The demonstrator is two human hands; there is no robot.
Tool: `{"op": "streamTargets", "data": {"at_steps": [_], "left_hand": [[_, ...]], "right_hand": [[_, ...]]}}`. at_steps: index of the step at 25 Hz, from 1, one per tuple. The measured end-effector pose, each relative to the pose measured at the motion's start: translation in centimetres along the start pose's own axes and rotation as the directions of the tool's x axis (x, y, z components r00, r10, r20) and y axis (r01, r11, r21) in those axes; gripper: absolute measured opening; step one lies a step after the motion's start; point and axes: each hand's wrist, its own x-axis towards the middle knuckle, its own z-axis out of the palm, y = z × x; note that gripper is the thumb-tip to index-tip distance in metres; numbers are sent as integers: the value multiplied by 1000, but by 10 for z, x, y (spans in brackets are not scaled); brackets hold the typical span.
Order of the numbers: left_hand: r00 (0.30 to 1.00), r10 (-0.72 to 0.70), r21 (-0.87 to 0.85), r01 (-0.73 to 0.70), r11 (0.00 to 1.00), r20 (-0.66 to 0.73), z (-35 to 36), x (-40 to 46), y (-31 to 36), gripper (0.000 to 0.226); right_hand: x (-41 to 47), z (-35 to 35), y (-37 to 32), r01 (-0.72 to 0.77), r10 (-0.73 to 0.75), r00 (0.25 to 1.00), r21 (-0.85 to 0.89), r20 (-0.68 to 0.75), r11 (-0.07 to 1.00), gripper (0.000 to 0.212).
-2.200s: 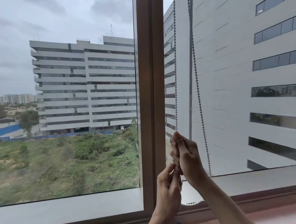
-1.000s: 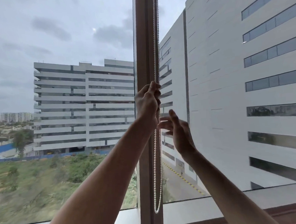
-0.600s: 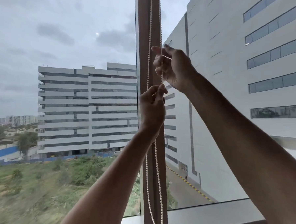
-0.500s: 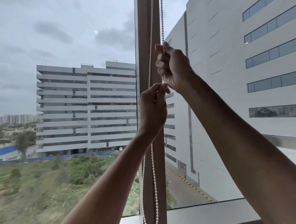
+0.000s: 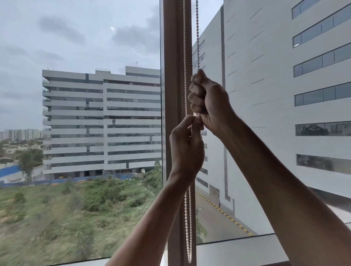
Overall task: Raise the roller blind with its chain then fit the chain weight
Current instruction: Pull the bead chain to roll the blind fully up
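both arms reach up in front of a brown window post, with glass panes on either side and pale office blocks outside. the bead chain hangs down the post in two strands: the left strand runs against the post face, the right strand drops just off the post's right edge, in front of the right pane

the right hand is the higher one. its grip is a tight fist closed round the right strand, which enters the fist at the top by the thumb and forefinger; the knuckles face left toward the post

the left hand sits just below, its fingertips touching the heel of the right hand. its grip is a pinch, thumb and forefinger pressed together on the chain at the point where the left strand comes down to it; the other fingers are curled in loosely. whether it holds one strand or both cannot be told

below the left wrist the chain's two strands hang close together, ending in a narrow loop low on the post, near the grey sill. the loop hangs free with nothing on it
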Motion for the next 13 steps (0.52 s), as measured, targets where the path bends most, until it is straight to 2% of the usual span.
{"op": "streamTargets", "data": {"at_steps": [8, 13], "left_hand": [[974, -220, -57, 223, 973, 52, 1, -106, -35, 32], [944, -307, 22, 307, 951, 123, -10, -170, -65, 29]], "right_hand": [[-74, -43, 68, -45, 31, 993, -124, -113, 991, 41], [-126, -66, 112, -115, 92, 981, -137, -169, 984, 38]]}}
